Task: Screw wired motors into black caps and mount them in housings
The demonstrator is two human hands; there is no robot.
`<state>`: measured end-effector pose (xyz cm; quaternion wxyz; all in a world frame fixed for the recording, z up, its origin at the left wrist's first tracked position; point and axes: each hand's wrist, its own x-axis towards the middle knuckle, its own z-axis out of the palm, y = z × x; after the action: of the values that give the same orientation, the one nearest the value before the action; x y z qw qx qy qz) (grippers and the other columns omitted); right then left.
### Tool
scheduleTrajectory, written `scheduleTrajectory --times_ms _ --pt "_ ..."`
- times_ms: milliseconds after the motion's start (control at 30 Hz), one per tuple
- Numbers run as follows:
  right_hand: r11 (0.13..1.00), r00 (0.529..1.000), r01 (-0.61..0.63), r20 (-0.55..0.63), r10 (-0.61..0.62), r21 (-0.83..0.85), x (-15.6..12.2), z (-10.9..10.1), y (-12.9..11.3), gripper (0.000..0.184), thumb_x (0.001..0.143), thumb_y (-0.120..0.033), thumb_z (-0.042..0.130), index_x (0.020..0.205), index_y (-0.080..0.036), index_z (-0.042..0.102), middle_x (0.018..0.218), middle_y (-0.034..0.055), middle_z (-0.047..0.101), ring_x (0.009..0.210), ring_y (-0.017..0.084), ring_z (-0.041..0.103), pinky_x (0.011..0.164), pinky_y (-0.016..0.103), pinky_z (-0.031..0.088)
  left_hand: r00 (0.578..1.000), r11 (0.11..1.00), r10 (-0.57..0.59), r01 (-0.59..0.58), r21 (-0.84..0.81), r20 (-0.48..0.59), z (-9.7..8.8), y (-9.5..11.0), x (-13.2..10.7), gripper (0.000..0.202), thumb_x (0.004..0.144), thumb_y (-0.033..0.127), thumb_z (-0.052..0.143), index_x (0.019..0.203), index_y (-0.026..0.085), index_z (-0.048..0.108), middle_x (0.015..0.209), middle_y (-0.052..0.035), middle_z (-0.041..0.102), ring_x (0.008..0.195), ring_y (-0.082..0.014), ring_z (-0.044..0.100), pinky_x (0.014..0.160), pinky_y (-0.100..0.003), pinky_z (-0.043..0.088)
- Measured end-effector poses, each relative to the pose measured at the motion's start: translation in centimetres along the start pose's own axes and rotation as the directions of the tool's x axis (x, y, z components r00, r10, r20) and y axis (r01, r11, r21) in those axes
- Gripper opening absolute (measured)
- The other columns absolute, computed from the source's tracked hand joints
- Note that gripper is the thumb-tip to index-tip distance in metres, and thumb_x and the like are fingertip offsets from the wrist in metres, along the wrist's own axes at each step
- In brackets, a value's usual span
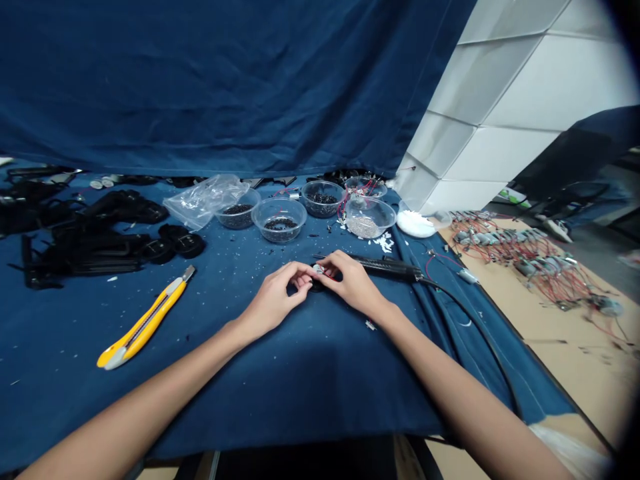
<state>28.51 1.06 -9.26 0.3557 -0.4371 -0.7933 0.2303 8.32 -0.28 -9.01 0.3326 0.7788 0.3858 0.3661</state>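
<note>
Both hands work close together above the blue cloth, the left hand and right hand steadying, fingers in a narrow pinch, a small dark round part with a white piece and red wire, just beside a black corded tool.

- Fingertips: small part mostly hidden by left hand and right hand, type unreadable
- 12 o'clock: bowl contents too small to identify
- 3 o'clock: wired units on cardboard sheet blurred, details unreadable
</note>
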Motion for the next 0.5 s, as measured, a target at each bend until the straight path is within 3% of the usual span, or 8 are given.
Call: scheduleTrajectory --times_ms 500 --pt "1.0 1.0 -0.014 0.014 0.014 0.008 0.03 -0.13 0.18 0.015 0.087 -0.027 0.059 0.098 -0.016 0.059 0.094 0.0048 0.056 0.078 0.012 0.057 0.077 0.029 0.05 1.0 0.989 0.002 0.001 0.148 -0.022 0.46 -0.87 0.22 0.011 0.091 0.024 0.053 0.097 0.023 0.062 0.091 0.0001 0.064 0.082 -0.0131 0.06 0.078 -0.026 0.047"
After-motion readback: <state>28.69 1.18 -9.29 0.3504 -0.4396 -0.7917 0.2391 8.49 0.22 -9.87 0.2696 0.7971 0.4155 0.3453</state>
